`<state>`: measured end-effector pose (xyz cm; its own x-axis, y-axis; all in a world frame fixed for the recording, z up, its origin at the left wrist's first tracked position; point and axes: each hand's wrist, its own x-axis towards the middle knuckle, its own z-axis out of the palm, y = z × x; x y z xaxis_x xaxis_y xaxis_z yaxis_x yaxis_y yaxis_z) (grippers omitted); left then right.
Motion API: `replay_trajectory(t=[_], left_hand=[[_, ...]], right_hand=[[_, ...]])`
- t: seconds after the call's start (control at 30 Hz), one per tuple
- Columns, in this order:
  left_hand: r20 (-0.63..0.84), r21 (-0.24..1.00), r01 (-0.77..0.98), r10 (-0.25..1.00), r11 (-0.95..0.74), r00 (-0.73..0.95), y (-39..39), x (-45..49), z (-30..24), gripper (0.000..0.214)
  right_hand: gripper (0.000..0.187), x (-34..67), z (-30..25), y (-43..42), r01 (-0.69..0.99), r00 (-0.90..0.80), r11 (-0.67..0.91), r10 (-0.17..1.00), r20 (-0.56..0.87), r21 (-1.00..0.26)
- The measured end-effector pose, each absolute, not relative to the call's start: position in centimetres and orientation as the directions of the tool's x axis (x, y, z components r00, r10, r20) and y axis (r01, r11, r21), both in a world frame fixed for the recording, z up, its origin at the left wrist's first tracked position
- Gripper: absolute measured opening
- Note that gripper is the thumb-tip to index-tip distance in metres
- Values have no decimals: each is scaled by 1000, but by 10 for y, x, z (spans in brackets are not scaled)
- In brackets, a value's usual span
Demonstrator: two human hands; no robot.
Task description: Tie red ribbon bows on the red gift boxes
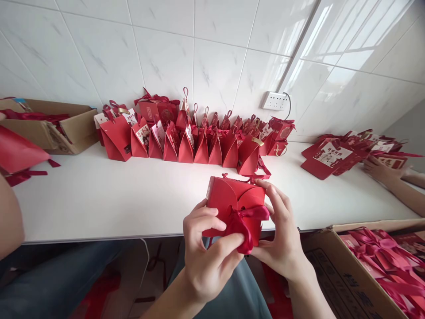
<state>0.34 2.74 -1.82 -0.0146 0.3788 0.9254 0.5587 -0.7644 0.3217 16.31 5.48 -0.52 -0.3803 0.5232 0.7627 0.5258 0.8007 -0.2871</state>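
A red paper gift box (232, 199) with curved flaps is held at the near edge of the white table (116, 199). My left hand (207, 257) is closed, pinching the red ribbon (244, 226) that hangs from the box's front. My right hand (279, 235) grips the box's right side, thumb and fingers wrapped round it and touching the ribbon.
A row of several folded red gift boxes (186, 139) stands along the tiled wall. Flat red box blanks (332, 157) lie at right, where another person's hand (381, 170) rests. Cardboard boxes sit at left (56, 128) and lower right (352, 274), the latter holding ribbons. Someone's arm (9, 217) is at far left.
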Motion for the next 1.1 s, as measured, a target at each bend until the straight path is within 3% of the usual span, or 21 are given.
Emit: replay_trajectory(t=[0.73,1.1], left_hand=[[920,345,563,389,-751,-45,28,5,-21,9],[918,354,549,393,-757,-50,27,5,-20,6]], right_hand=[[89,166,-10,53,446,-367,804,564,740,-392],[88,168,-9,53,476,-357,799,556,750,-366]])
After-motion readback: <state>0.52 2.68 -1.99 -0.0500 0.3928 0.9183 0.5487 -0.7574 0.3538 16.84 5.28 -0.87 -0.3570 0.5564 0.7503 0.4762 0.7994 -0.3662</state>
